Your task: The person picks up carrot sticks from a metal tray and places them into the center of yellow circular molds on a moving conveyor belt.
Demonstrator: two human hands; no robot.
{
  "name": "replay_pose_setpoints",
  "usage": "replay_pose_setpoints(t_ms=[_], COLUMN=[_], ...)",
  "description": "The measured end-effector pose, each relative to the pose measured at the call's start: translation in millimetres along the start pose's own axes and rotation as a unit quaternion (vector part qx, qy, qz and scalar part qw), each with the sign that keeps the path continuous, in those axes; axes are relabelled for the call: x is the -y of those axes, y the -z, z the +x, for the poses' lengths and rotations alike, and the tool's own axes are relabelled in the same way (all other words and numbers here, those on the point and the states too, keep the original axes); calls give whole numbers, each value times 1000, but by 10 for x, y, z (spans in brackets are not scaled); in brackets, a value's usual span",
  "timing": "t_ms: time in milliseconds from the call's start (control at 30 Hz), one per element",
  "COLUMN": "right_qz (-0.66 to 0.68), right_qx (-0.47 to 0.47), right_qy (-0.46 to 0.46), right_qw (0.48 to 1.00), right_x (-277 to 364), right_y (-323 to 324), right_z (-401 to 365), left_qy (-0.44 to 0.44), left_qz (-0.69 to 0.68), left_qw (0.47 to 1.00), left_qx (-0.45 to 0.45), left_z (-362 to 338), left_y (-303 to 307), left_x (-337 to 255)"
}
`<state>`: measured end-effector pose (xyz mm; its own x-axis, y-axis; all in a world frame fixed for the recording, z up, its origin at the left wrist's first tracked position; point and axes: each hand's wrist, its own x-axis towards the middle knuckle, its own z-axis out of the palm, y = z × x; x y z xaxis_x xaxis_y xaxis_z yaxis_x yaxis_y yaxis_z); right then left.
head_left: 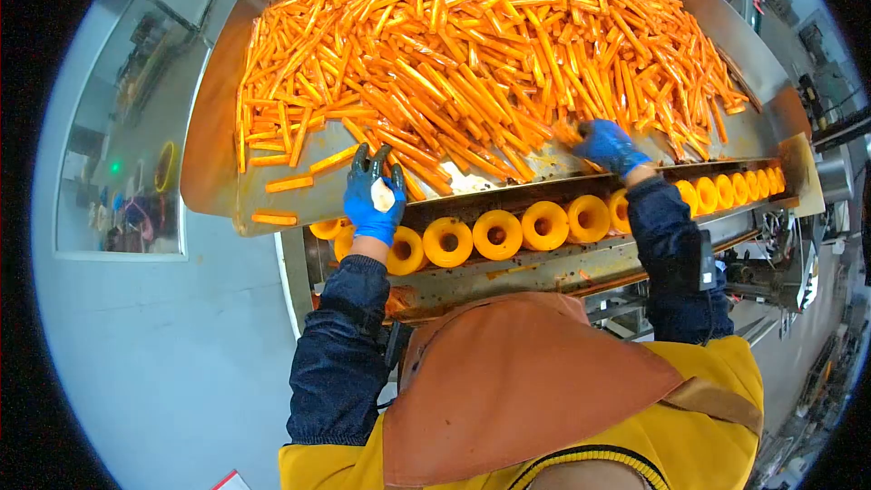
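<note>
A large heap of glossy orange sticks (472,73) lies on a metal tray (318,202), spreading down to its near edge. My left hand (374,204), in a blue glove with dark, wet fingertips, is at the front left of the heap. Its fingers are apart and reach up to the nearest sticks, and a pale patch shows on the hand. At the heap's front right edge is my right hand (612,147), also blue-gloved. Its fingers are smeared by motion against the sticks, so I cannot tell whether it grips any.
Just below the tray's near edge runs a row of yellow funnel-like cups (497,234) with round holes, beside a metal rail (535,281). A brown apron (517,390) covers my front. A window (127,136) is in the wall at left; machine parts (771,272) stand at right.
</note>
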<state>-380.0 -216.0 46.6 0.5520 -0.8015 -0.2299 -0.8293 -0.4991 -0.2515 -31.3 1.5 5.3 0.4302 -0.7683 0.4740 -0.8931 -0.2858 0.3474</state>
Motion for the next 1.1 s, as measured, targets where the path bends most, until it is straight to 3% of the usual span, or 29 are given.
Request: replay_pose_setpoints(t_ms=[33, 133, 200, 267, 367, 400, 433, 500, 533, 633, 667, 767, 800, 900, 933, 967, 1000, 1067, 1100], right_qz=[18, 201, 406, 573, 609, 614, 594, 517, 571, 613, 649, 499, 426, 244, 267, 367, 276, 220, 138], right_qx=[39, -53, -10, 60, 76, 93, 105, 114, 25, -34, 47, -57, -14, 16, 28, 42, -98, -277, -384], right_qy=[2, -51, -8, -4, 12, -26, -48, -3, 13, 34, -19, 141, 160, 286, 266, 172, 202, 126, 186], right_qw=[999, 977, 914, 817, 790, 783, 796, 849, 820, 789, 760, 853, 890, 926, 926, 913, 935, 927, 894], right_x=[-29, -63, 106, 438, 808, 970, 1126, 1099, 1164, 1378, 1454, 1728, 1766, 1746, 1735, 1739, 1692, 1690, 1609], right_y=[97, 222, 294, 253, -294, -431, -438, -795, -895, -845, -907, -1185, -1078, -851, -648, -503, -448, -260, -237], right_z=[-68, -207, -382, -640, -833, -911, -987, -927, -955, -935, -884, -781, -799, -681, -613, -546, -320, 88, 354], left_qy=[3, 11, 10, 11, 3, 8, 12, 14, 11, 15, 14, 9, 11, 13, 13, 17, 21, 31, 37], left_qz=[-1, 6, 7, 7, 9, 6, 5, 8, 13, 17, 18, 17, 19, 24, 25, 21, 17, 6, 0], left_qw=[1000, 1000, 1000, 1000, 1000, 1000, 1000, 1000, 1000, 1000, 1000, 1000, 1000, 1000, 1000, 1000, 1000, 999, 999], left_qx=[2, 15, 9, 11, 4, 7, 11, 9, 4, 1, 1, -3, 0, 1, 0, 2, 3, 8, 14], left_z=[-6, 11, 7, 12, 3, -1, 0, 2, 0, -13, -11, 5, 7, 12, 10, 6, 7, 18, 25], left_y=[2, 54, 46, 30, 27, 28, 22, 14, 6, 17, 19, 12, 20, 2, -4, -5, 11, 47, 65], left_x=[-11, -52, -51, -41, -33, -28, -28, -22, -20, -31, -33, -17, -24, -14, -14, -16, -31, -60, -75])
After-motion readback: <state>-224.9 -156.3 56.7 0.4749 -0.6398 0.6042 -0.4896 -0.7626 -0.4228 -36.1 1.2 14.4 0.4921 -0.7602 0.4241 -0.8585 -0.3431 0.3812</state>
